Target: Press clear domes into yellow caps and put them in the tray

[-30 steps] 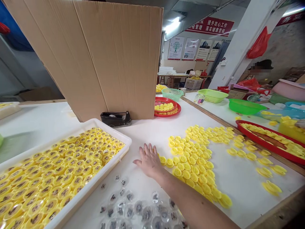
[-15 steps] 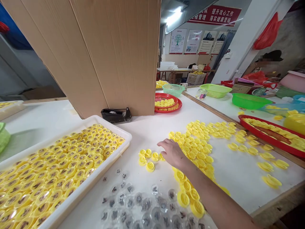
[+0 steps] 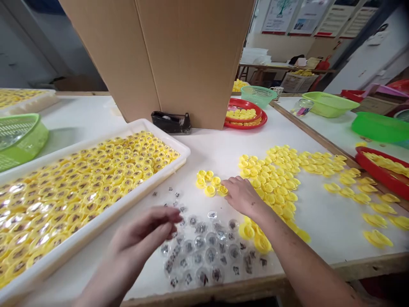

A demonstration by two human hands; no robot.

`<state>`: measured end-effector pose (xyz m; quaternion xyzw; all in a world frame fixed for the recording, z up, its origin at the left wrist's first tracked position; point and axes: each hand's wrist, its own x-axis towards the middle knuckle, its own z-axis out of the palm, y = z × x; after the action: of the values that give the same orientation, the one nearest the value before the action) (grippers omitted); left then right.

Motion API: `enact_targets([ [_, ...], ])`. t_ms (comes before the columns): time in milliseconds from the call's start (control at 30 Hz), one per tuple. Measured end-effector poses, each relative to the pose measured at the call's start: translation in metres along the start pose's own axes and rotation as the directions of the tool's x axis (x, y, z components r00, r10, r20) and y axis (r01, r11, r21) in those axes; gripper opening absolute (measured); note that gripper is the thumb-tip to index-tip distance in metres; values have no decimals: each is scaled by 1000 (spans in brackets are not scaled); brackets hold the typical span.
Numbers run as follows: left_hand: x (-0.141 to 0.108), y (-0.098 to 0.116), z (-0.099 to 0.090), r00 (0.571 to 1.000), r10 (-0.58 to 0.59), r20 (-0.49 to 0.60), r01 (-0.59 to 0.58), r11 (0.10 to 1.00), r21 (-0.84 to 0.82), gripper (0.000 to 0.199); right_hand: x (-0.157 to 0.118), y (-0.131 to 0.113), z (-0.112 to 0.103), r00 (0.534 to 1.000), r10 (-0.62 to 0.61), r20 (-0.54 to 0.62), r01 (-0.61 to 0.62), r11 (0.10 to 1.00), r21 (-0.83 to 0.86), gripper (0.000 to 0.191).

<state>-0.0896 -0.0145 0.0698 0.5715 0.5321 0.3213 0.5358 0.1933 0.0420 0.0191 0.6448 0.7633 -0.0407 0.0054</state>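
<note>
My right hand point(image 3: 241, 196) is over the table, its fingers bent down against a small yellow plastic cup point(image 3: 223, 190) at the edge of a little cluster of such cups point(image 3: 210, 190). Under and behind its wrist spreads a large pile of yellow cups point(image 3: 271, 183). My left hand point(image 3: 143, 245), blurred, hangs over the near left, thumb and fingers slightly apart with nothing visible between them. Beneath its fingertips and to the right lie many clear domed plastic pieces point(image 3: 211, 254) with dark printed figures inside.
A white tray point(image 3: 183, 160) of yellow cups with clear tops fills the left. Behind it stand a black tape dispenser point(image 3: 171, 123) and a tall cardboard sheet point(image 3: 188, 64). Red trays point(image 3: 263, 121), green baskets point(image 3: 25, 138) and a wooden table edge point(image 3: 377, 260) surround the work surface.
My left hand has come into view from the lower left. My right hand's fingers have bent down onto a yellow cup, which has shifted slightly within the cluster. The view has tilted down.
</note>
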Motion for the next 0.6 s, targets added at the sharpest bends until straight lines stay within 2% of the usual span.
enact_targets([
  [133, 43, -13, 24, 995, -73, 75, 79, 993, -92, 26, -5, -8, -1, 1000, -25, 17, 25, 1000, 9, 20],
  [267, 62, -24, 41, 990, -98, 102, 111, 986, -124, 32, -13, -29, -8, 997, -78, -3, 78, 994, 72, 17],
  [367, 65, -28, 49, 952, -100, 291, 197, 925, -327, 40, -17, -52, -19, 980, -153, -131, 181, 955, 235, 12],
  [433, 65, -31, 51, 913, -44, 407, 259, 832, -491, 38, -16, -64, -24, 960, -177, -216, 243, 909, 338, 8],
  [467, 66, -32, 50, 905, -19, 424, 275, 787, -552, 35, -15, -66, -25, 955, -182, -233, 261, 889, 377, 8],
  [533, 67, -36, 47, 922, -16, 387, 276, 729, -626, 31, -13, -64, -24, 951, -203, -233, 289, 849, 443, 12],
  [600, 69, -39, 42, 947, -65, 316, 266, 710, -652, 31, -14, -53, -18, 945, -256, -201, 322, 829, 457, 23],
])
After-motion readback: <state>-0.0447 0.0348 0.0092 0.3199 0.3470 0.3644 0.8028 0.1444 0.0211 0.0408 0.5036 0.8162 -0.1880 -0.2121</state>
